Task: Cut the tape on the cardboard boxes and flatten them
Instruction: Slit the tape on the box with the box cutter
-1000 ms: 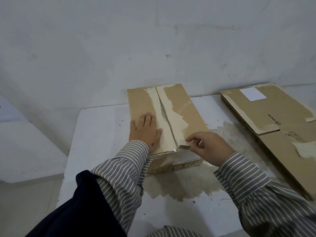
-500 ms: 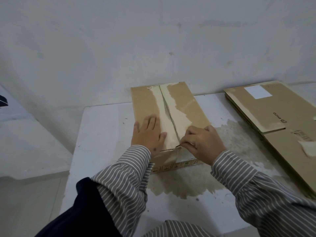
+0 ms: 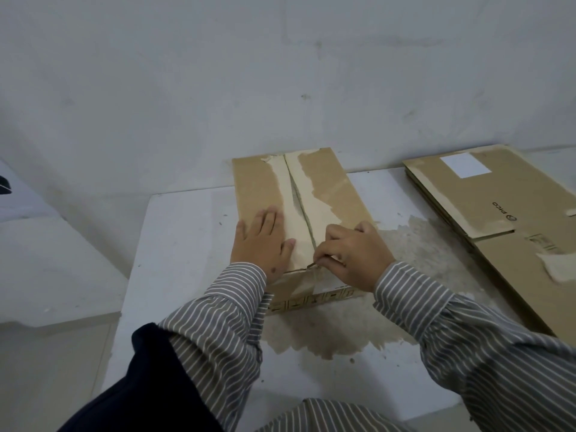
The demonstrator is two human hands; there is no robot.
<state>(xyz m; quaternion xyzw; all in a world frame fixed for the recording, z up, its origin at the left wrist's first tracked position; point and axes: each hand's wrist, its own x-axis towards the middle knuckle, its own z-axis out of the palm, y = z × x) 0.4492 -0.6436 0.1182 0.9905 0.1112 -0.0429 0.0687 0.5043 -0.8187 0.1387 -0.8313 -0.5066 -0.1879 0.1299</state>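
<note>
A shallow brown cardboard box (image 3: pixel 324 194), long and rectangular, is seen lying on the white, stained table (image 3: pixel 187 244), its far end close to the wall. A pale strip of tape residue (image 3: pixel 288 207) runs down the middle of the lid along the seam (image 3: pixel 302 210) where the two flaps meet.

The left hand (image 3: pixel 265 241) is laid flat on the left flap, fingers straight, pressing it down. The right hand (image 3: pixel 355 254) is curled at the near end of the seam, thumb and fingers pinched on a small thin cutting tool (image 3: pixel 311 265); the tool is mostly hidden and its kind cannot be told.

The box is judged light and probably empty, its board stiff in the panels but easily folded at the creases. The torn paper surface is thought rough, not slippery. A flat palm on one flap is judged enough to keep it from sliding under the cut; for flattening, hold is best taken at the flap edges and corners.

A stack of flattened brown cardboard sheets (image 3: pixel 498 213) lies well apart on the right.
</note>
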